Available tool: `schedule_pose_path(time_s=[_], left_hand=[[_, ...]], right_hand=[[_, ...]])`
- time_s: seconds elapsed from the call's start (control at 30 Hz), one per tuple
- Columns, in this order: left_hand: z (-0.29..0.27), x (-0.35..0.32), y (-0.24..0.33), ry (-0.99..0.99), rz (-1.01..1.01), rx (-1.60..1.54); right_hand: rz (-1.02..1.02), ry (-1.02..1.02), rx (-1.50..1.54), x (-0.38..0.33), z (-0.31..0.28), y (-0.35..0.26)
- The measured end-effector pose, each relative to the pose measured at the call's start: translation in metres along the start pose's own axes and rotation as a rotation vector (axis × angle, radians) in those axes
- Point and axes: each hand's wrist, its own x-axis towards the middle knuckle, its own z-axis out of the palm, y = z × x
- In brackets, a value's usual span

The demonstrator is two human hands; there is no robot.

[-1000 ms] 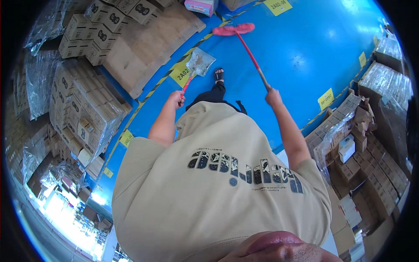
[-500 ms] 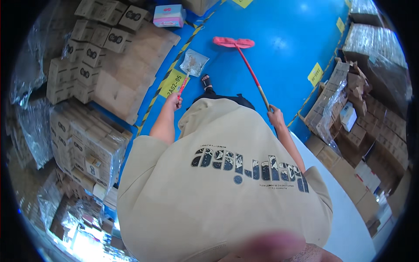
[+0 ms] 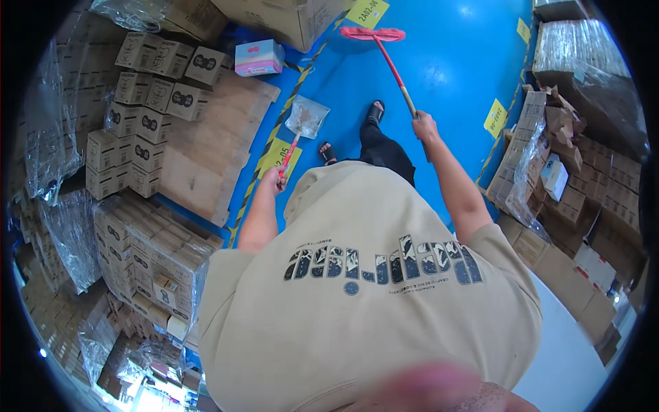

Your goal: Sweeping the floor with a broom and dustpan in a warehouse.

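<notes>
My left hand (image 3: 274,180) is closed round the red-patterned handle of a dustpan (image 3: 307,117). Its pale, see-through pan rests on the blue floor, with some brownish dirt showing in it. Ahead and to the right, my right hand (image 3: 425,128) grips the pole of a mop (image 3: 373,34). That pole is red toward the head and tan near my fingers. The wide, fuzzy red mop head lies flat on the floor, well beyond the dustpan. Both my feet, in dark sandals, show between the two tools.
Stacked cartons (image 3: 147,130) and a wooden board (image 3: 199,147) line the left, beside black-and-yellow floor tape. A pink-and-white box (image 3: 259,57) sits near a large carton (image 3: 285,20). Wrapped pallets and torn cardboard (image 3: 559,130) stand on the right. A white surface (image 3: 563,343) lies at lower right.
My right arm has reached forward, carrying the mop farther ahead. One foot has come into sight in a step. The dustpan, still in my left hand, sits slightly lower in view.
</notes>
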Motion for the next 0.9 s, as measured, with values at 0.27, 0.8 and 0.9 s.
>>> schedule_pose_path(time_s=[0.27,0.8,0.9], left_hand=[[0.031,-0.025,-0.010,0.111,0.050,-0.143],[0.138,-0.037,0.009,0.169,0.034,-0.439],[0.135,-0.023,0.009,0.162,0.044,-0.465]], right_hand=[[0.045,-0.053,0.019,0.138,-0.044,-0.074],[-0.202,-0.164,-0.350,0.302,-0.057,-0.139],[-0.353,-0.171,-0.504,0.267,-0.054,-0.117]])
